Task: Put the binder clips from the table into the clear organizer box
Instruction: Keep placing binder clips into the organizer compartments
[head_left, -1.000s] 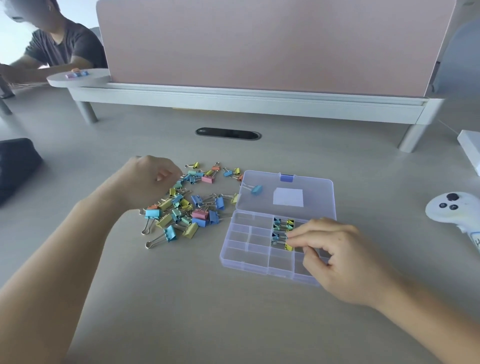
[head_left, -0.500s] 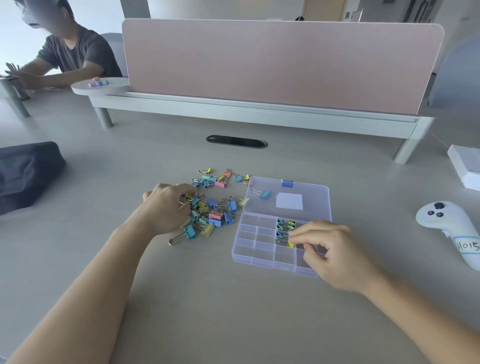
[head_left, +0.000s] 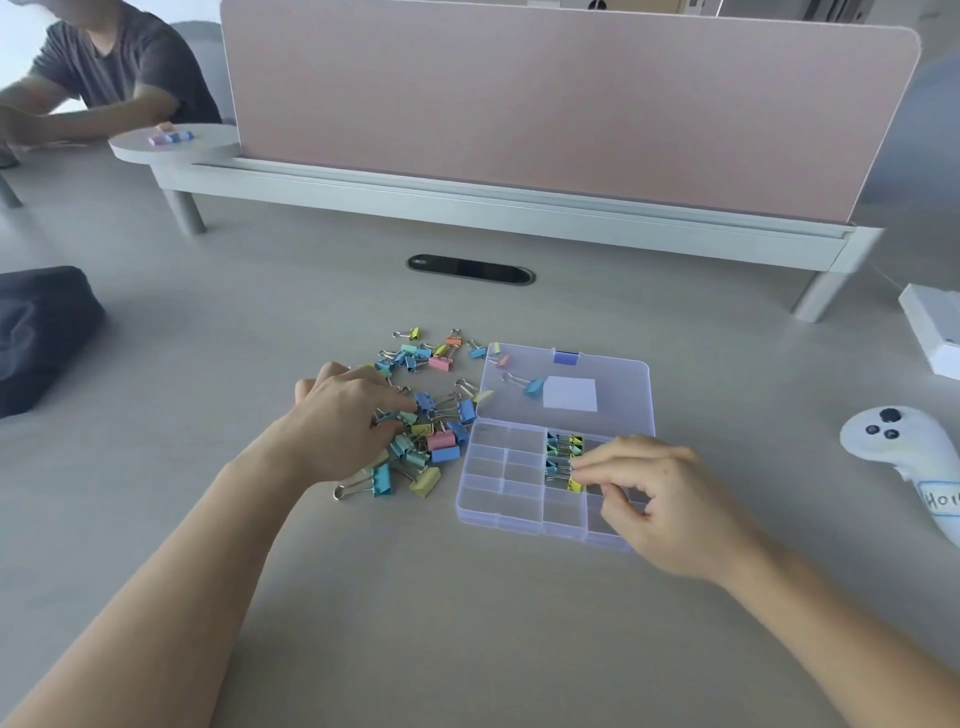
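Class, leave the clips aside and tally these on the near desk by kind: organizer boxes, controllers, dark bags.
Organizer box: 1
Controller: 1
Dark bag: 1
Total: 3

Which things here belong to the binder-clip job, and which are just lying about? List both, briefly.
For the job: binder clip pile; clear organizer box, lid open; stored clips inside it; yellow clip pinched by right hand; left hand on the pile.

Lying about: white controller; dark bag; white box at right edge; small blocks on round shelf.
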